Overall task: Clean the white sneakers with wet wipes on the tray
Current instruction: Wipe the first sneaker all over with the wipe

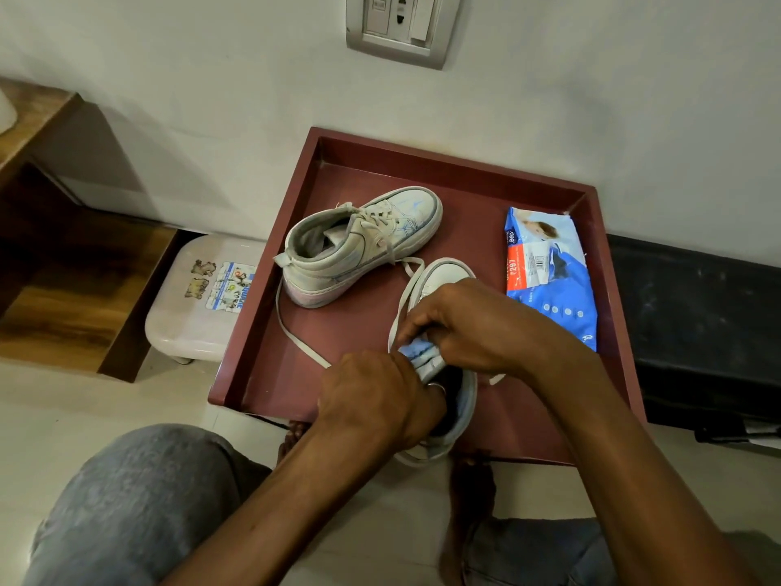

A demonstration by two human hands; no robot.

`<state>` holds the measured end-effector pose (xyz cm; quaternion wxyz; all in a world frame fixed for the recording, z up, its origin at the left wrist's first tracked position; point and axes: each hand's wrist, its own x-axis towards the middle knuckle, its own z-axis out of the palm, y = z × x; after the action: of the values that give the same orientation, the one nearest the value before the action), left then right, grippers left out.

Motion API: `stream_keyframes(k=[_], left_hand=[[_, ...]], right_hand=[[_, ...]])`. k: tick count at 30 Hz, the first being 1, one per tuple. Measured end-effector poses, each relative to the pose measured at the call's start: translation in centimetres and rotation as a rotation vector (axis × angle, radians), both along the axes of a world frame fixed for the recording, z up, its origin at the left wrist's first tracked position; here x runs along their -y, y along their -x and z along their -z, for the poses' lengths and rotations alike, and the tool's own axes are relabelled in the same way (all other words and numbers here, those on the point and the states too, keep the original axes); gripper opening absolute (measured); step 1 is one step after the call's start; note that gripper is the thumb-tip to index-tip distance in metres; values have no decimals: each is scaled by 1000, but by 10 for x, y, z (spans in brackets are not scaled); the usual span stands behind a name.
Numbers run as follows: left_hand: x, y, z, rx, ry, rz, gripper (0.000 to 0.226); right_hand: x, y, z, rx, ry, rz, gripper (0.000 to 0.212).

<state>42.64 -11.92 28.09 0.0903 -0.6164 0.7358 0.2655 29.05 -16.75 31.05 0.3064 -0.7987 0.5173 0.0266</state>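
Two white sneakers lie on a dark red tray. The far sneaker rests on its sole at the tray's left, toe toward the wall. Its lace trails across the tray floor. The near sneaker sits at the tray's front, mostly covered by my hands. My left hand grips its collar at the heel end. My right hand pinches the tongue, whose light blue underside shows between both hands. A blue pack of wet wipes lies on the tray's right side. No loose wipe shows.
The tray stands against a white wall under a switch plate. A small pale plastic stool sits left of it, beside a wooden shelf unit. A black case lies to the right. My knees and bare feet are below the tray.
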Motion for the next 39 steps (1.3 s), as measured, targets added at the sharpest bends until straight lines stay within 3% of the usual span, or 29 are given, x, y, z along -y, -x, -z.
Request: stream_keyframes(k=[5, 13, 16, 19, 21, 26, 30, 39], left_hand=[[-2, -10, -8, -8, -114, 59, 54], [-12, -11, -15, -3, -208, 65, 48], [-12, -10, -17, 8, -201, 71, 48], [-11, -10, -18, 8, -222, 50, 54], [-12, -9, -19, 23, -214, 56, 56], [-13, -10, -18, 2, -192, 49, 47], [-13, -8, -16, 26, -155, 72, 54], [-20, -3, -9, 72, 48, 141, 40]], right_hand=[[7, 4, 4, -46, 136, 19, 39], [-15, -11, -20, -8, -182, -33, 25], [-11, -11, -13, -86, -95, -40, 27], [2, -3, -3, -198, 129, -31, 27], [7, 2, 0, -180, 175, -7, 29], [-8, -7, -9, -128, -16, -80, 32], [-12, -5, -15, -41, -122, -79, 35], [28, 5, 36, -121, 352, -109, 23]])
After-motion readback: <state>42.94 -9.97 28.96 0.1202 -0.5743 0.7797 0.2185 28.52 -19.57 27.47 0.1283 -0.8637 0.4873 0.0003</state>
